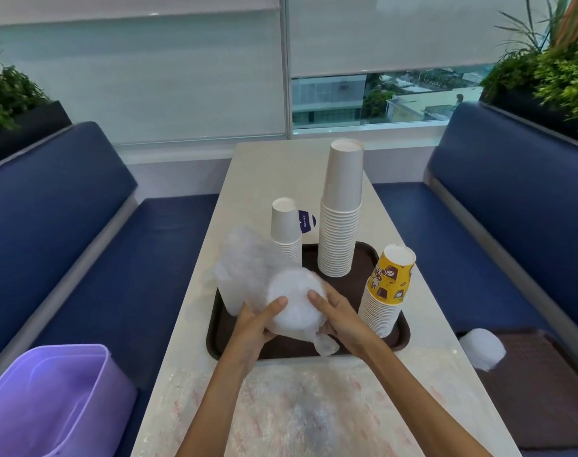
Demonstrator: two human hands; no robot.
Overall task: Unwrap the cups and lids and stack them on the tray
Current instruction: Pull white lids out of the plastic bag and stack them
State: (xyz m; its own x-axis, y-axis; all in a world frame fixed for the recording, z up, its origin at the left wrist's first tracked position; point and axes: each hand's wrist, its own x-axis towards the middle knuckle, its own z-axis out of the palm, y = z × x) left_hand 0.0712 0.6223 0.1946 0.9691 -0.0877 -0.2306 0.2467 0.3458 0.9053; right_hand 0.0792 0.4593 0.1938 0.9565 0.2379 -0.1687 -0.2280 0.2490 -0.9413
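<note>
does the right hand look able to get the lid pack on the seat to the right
Probably, once freed: the lid pack lies just off the table edge, nothing between. Right now the right hand and left hand both hold the wrapped lids over the tray.

Single head-worn view here, wide-angle, looking forward and down along the table (264, 179) toward the window (380, 100) at the top of the frame. The tray (281, 349) sits close at centre, with blue benches (66, 225) at both side edges.
</note>
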